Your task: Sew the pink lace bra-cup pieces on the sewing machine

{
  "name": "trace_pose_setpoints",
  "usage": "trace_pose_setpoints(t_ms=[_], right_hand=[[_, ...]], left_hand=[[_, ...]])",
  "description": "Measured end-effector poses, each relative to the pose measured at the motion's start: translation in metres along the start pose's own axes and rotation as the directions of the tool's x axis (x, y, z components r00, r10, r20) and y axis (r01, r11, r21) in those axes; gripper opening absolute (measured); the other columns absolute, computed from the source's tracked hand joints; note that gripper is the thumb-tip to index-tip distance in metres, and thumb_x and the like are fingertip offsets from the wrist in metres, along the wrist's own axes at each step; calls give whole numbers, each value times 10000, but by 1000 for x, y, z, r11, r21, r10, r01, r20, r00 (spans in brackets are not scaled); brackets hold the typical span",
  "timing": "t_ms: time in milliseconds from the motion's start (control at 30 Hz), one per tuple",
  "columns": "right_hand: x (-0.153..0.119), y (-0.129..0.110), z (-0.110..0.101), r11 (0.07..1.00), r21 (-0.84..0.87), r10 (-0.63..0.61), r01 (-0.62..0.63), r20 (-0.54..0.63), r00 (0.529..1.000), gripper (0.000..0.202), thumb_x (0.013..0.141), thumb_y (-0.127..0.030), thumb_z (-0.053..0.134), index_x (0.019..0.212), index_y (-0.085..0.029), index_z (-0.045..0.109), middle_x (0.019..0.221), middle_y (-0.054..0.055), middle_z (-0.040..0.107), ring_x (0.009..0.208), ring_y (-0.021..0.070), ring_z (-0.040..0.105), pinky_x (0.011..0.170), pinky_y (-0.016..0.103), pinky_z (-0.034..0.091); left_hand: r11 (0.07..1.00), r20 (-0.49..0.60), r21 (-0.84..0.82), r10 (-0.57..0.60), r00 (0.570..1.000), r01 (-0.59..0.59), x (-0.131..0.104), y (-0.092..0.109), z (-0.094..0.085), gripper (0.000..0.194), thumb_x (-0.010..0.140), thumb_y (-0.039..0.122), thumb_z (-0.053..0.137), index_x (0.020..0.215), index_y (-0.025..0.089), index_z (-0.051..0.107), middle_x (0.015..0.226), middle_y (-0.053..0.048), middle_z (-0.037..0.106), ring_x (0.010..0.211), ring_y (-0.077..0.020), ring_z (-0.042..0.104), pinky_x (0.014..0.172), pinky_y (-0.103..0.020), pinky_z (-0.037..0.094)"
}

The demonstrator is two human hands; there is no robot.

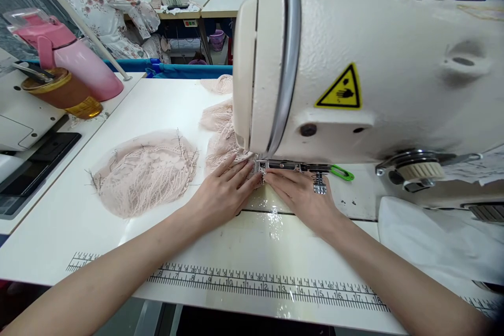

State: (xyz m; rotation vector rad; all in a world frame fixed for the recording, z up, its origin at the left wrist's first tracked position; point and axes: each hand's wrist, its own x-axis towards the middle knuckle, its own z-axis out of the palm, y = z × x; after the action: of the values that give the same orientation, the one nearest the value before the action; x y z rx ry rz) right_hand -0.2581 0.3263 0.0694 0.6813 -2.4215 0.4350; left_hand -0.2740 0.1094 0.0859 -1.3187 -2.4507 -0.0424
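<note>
Beneath the head of a white sewing machine, pale pink lace fabric lies bunched by the needle area. My left hand rests flat on this lace, fingers stretched toward the presser foot. On the other side, my right hand lies flat with its fingers extended beside the needle plate, their tips close to the lace edge. The machine's metal guide attachment partly covers the right fingers. A separate pink lace piece with loose dark threads sits to the left on the table.
A pink bottle, an amber jar and a black phone stand or lie at the left. White cloth lies at the right. A printed ruler runs along the front edge. Another person sits behind.
</note>
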Motion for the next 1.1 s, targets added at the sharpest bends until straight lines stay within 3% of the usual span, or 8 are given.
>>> trace_pose_setpoints(t_ms=[233,433,633,767,1100], right_hand=[[0,-2,-3,993,60,100,-101,20,995,196,943,-242,521,907,-265,712,831,-7,723,685,147,624,605,264,476],[9,0,0,975,178,126,-131,40,991,220,944,-212,505,866,-237,709,843,-5,732,664,134,626,624,258,490],[-1,1,0,1000,-5,24,-24,-38,999,184,956,-262,518,960,-260,703,939,1,743,766,160,651,764,338,478],[-7,-3,-6,991,-119,-52,54,23,998,178,960,-303,541,1016,-233,695,1064,-13,736,715,134,636,738,342,415],[-6,-9,-13,992,-117,-45,56,89,995,176,955,-295,558,987,-235,720,1119,-30,721,736,124,646,742,334,386]], left_hand=[[998,47,-38,-38,998,40,2,-1,1,377,984,229,457,1332,122,554,1329,-138,600,1253,-269,561,1157,-478,333],[999,30,19,-29,999,29,3,1,0,360,998,236,438,1315,123,566,1355,-132,579,1255,-271,555,1117,-482,385],[993,-59,64,104,993,-100,-1,3,-2,340,946,60,461,1263,37,581,1313,-141,609,1211,-238,593,1076,-389,457],[998,-56,45,35,998,-33,-2,1,1,349,971,156,459,1275,21,565,1307,-157,610,1204,-245,601,1076,-395,466],[999,-19,-34,10,1000,-11,-1,-1,2,381,969,191,466,1320,67,548,1342,-131,587,1242,-256,572,1120,-448,412]])
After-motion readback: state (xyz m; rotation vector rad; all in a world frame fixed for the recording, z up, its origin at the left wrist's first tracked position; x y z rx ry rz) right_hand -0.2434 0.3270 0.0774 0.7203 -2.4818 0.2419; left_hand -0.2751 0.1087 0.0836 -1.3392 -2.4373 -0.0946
